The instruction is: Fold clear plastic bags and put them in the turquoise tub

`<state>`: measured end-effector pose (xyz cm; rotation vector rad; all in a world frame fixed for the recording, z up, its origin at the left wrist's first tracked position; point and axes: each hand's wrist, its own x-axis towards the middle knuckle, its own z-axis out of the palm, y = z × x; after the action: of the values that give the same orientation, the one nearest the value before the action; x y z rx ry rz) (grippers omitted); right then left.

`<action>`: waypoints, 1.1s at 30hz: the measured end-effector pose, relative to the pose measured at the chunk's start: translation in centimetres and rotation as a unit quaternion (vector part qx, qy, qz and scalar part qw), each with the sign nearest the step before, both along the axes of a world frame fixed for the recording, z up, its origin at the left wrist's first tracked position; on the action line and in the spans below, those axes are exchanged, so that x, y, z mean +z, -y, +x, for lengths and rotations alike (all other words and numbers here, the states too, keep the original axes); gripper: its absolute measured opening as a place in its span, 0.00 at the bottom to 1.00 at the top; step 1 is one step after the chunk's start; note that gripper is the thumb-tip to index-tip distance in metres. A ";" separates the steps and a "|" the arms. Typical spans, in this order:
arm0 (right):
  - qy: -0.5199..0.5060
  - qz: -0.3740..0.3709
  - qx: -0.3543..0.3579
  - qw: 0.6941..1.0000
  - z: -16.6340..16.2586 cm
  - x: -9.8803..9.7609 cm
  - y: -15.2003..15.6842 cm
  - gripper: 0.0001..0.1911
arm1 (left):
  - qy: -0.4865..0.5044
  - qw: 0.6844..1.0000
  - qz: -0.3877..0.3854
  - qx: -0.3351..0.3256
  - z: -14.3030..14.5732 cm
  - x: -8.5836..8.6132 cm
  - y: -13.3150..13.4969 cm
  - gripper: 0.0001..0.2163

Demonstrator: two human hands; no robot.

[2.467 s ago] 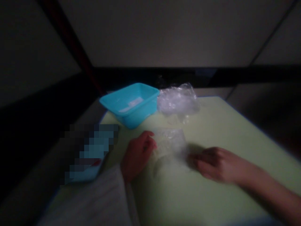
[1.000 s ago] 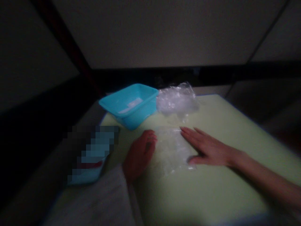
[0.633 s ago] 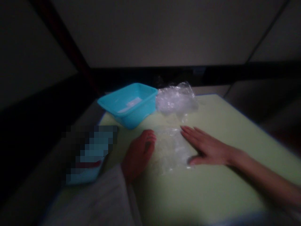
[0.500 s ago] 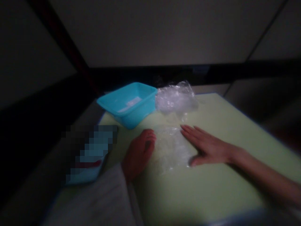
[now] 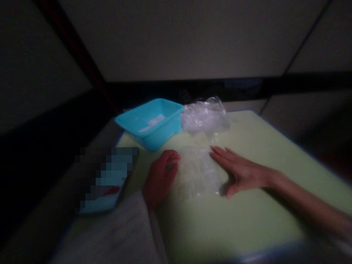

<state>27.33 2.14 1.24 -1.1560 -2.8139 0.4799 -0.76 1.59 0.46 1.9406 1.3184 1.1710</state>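
Note:
A clear, crinkled plastic bag (image 5: 199,174) lies flat on the pale yellow-green table (image 5: 209,223) between my two hands. My left hand (image 5: 162,176) is beside the bag's left edge, its fingers loosely curled and a gap showing between thumb and fingers. I see nothing held in it. At the bag's right edge, my right hand (image 5: 243,172) is open, with the fingers stretched out and the thumb apart. Its fingertips are at the upper right corner of the bag; the dim, blurred picture hides the exact contact.
A turquoise plastic basin (image 5: 162,134) with whitish flat pieces inside stands at the back left. Against its right side is a heap of clear plastic bags (image 5: 205,117). A tablet-like flat object (image 5: 117,170), partly pixelated, lies at the left edge. Behind the table rises a grey panel wall (image 5: 178,40).
My right thumb has moved slightly down and away from the bag's edge. My left thumb and fingers have loosened and shifted slightly left. The bag stays in about the same place.

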 end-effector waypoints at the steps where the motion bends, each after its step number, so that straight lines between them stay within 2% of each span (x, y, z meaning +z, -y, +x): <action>1: -0.010 0.009 0.001 1.000 0.1 0.0 0.0 0.57 | 0.018 1.000 0.002 0.006 0.0 0.2 0.0 0.06; 4: -0.026 0.043 0.000 0.999 0.0 0.0 0.0 0.51 | 0.060 0.998 -0.013 0.015 0.1 0.4 0.1 0.05; 10: 0.008 0.063 -0.015 0.998 -0.5 -0.5 0.0 0.54 | 0.058 0.995 -0.079 -0.005 0.3 0.1 0.1 0.05; 14: -0.032 0.096 0.024 0.995 -0.6 0.6 0.4 0.49 | 0.075 0.994 -0.077 0.004 0.3 0.3 0.1 0.05; 16: -0.051 0.109 0.087 0.989 -0.7 1.6 0.9 0.42 | 0.085 0.994 -0.065 0.011 0.3 0.3 0.2 0.05; 18: -0.056 0.111 0.148 0.981 -0.9 2.3 1.7 0.26 | 0.093 0.993 -0.071 0.003 0.3 0.1 0.1 0.05; 20: -0.039 0.122 0.165 0.978 -1.2 2.5 2.4 0.12 | 0.088 0.992 -0.086 -0.013 0.3 -0.2 0.1 0.05; 21: -0.029 0.132 0.170 0.976 -1.4 2.5 2.8 0.10 | 0.082 0.992 -0.094 -0.019 0.3 -0.4 0.0 0.05; 26: -0.002 0.181 0.190 0.965 -1.9 1.9 3.6 0.12 | 0.064 0.992 -0.110 -0.024 0.3 -0.7 -0.1 0.05; 33: 0.003 0.219 0.190 0.957 -2.0 1.6 4.4 0.12 | 0.063 0.990 -0.128 -0.016 0.4 -0.2 -0.1 0.05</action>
<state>25.30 -2.30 2.81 -0.5369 -2.9310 -0.1387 -0.37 1.66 0.28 1.6720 1.2972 1.0341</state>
